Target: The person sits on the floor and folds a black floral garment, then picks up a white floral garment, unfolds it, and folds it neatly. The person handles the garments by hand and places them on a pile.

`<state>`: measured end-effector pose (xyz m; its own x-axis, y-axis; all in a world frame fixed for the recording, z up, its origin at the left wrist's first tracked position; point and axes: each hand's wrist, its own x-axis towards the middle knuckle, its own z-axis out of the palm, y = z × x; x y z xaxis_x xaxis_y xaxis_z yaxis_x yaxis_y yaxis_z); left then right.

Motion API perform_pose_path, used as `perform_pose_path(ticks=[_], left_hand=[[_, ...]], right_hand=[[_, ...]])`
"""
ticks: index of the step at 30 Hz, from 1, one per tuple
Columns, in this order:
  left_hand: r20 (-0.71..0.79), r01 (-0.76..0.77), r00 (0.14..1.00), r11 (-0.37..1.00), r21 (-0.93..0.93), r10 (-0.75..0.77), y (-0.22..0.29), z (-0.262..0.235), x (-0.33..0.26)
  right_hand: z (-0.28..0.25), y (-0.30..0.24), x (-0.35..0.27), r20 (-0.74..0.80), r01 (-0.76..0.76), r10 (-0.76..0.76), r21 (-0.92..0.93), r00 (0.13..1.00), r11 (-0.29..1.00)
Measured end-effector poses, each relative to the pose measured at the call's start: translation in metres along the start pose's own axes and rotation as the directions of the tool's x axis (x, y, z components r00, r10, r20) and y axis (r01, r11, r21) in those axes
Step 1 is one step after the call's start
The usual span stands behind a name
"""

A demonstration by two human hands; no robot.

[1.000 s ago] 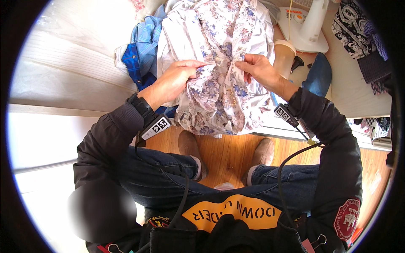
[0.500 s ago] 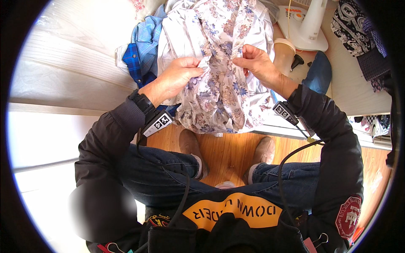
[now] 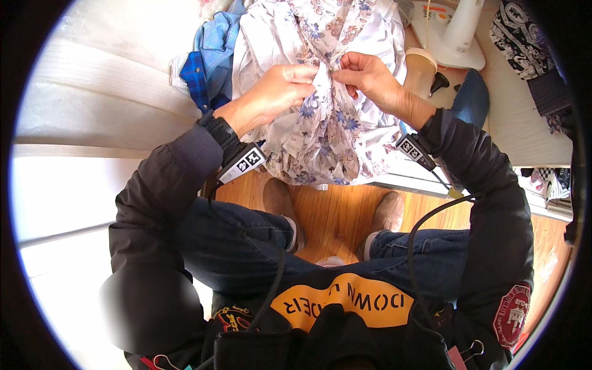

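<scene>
Head view: left hand (image 3: 277, 92) and right hand (image 3: 364, 74) both pinch a fold of the flowered shirt (image 3: 327, 135), fingertips almost meeting at its middle. Shirt lies on the white table (image 3: 98, 80), hem hanging over the near edge. Blue checked cloth (image 3: 206, 58) touches its left side. White iron stand (image 3: 459, 37) and beige cup (image 3: 420, 69) sit toward the far right corner.

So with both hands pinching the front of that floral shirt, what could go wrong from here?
1. Both the left hand and right hand pinch one small spot on the floral shirt; a hard tug might strain the thin fabric.
2. The shirt's hem hangs off the table edge toward the wooden floor, so it could slide down if released.
3. The blue plaid garment lies partly under it and might get dragged along.
</scene>
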<state>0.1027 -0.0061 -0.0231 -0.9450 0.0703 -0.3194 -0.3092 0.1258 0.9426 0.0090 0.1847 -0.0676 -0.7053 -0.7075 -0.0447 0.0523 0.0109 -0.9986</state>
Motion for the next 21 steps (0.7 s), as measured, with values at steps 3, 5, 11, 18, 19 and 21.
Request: perform_pose_path(ticks=[3,5,11,18,19,21], left_hand=[[-0.036,-0.032,0.999,0.99,0.14,0.038,0.005,0.001,0.001],[0.003,-0.025,1.0,0.973,0.229,0.025,0.012,-0.002,0.004],[-0.119,-0.156,0.97,0.92,0.36,0.211,0.018,0.009,0.003],[-0.121,-0.428,0.832,0.766,0.48,0.541,0.014,0.014,0.014],[-0.163,-0.437,0.821,0.786,0.438,0.547,0.013,0.015,0.012],[-0.236,-0.471,0.791,0.807,0.355,0.565,0.016,0.016,0.011]], right_hand=[[0.002,-0.006,0.002,-0.006,0.022,-0.022,-0.02,1.0,1.0],[0.002,-0.008,0.003,-0.017,0.055,-0.056,-0.029,0.998,0.998],[-0.004,-0.012,0.0,0.027,0.186,-0.185,-0.058,0.982,0.981],[-0.008,-0.03,0.001,0.058,0.241,-0.239,-0.025,0.969,0.97],[-0.008,-0.034,0.001,0.054,0.267,-0.265,-0.033,0.963,0.963],[-0.009,-0.043,0.0,0.153,0.387,-0.368,-0.122,0.917,0.914]])
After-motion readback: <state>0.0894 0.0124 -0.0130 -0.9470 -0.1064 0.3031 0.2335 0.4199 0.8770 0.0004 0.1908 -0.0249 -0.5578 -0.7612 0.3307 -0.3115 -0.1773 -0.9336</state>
